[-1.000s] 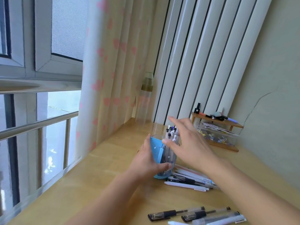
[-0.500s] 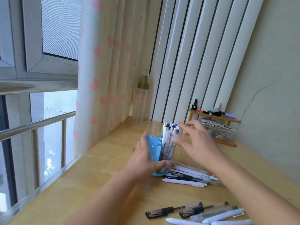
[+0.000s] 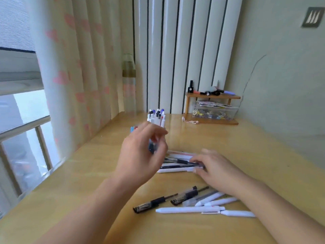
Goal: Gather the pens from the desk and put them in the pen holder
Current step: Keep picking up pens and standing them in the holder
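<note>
Slim plastic pens (image 3: 179,163) under right hand (image 3: 213,167), smooth wooden desk (image 3: 246,147)

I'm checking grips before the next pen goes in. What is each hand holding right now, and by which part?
Left hand: curled at the pen holder, but blur hides any grip. Right hand: fingers on the middle pile of pens; no clear hold.

no readable text, faint print on one dark pen (image 3: 175,167) too blurred to make out
</note>
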